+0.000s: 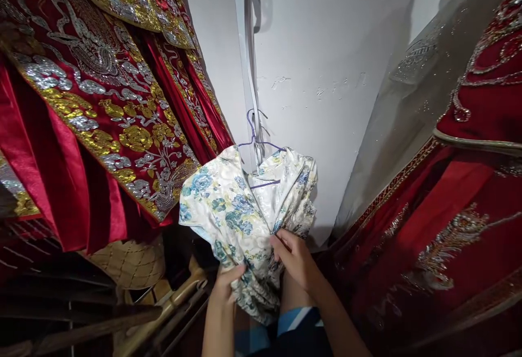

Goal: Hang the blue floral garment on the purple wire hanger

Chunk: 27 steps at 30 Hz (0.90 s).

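A white floral dress (244, 210) with blue and green flowers hangs on a thin purple hanger (253, 138) in front of me. The hanger's hook rests at a white strap (252, 85) running down the wall. My left hand (226, 286) grips the lower left side of the cloth, thumb on top, the other fingers hidden behind it. Higher up, near the bottom of the V-shaped neckline, my right hand (291, 254) pinches the fabric at the front overlap. The lower part of the dress bunches between my hands.
Red gowns embroidered in gold and silver (98, 74) hang close on the left. On the right hangs another beaded red gown (468, 183) beside sheer glittery fabric (420, 58). Below left are a bamboo chair (179, 292) and a quilted beige cushion (126, 262).
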{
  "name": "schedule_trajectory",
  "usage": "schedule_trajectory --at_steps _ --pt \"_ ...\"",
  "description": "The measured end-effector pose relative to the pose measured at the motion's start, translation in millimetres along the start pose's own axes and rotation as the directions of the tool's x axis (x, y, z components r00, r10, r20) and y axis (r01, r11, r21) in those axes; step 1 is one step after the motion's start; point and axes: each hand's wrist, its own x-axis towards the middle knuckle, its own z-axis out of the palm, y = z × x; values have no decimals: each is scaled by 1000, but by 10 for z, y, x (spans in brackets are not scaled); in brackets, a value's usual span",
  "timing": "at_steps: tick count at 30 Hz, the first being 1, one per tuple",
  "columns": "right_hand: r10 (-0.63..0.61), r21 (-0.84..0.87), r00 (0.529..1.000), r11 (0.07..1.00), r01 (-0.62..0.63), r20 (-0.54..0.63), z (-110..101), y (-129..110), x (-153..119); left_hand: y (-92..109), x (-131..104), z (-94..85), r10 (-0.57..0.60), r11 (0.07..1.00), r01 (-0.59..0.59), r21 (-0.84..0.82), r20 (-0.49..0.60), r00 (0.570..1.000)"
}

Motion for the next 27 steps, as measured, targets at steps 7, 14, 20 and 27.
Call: schedule_trajectory --at_steps 7,14,20,27 --pt "55 10 997 998 -56 45 -41 -111 34 74 84 -54 12 973 -101 -209 -390 921" --pt "91 184 993 978 -102 71 245 17 -2 -324 315 135 708 700 -478 531 -608 360" --pt "109 283 978 946 -157 181 189 -347 373 -461 420 373 576 799 -442 407 -309 757" --pt "20 570 1000 821 -20 6 -379 -1054 1250 -595 574 136 619 668 -426 610 -139 773"
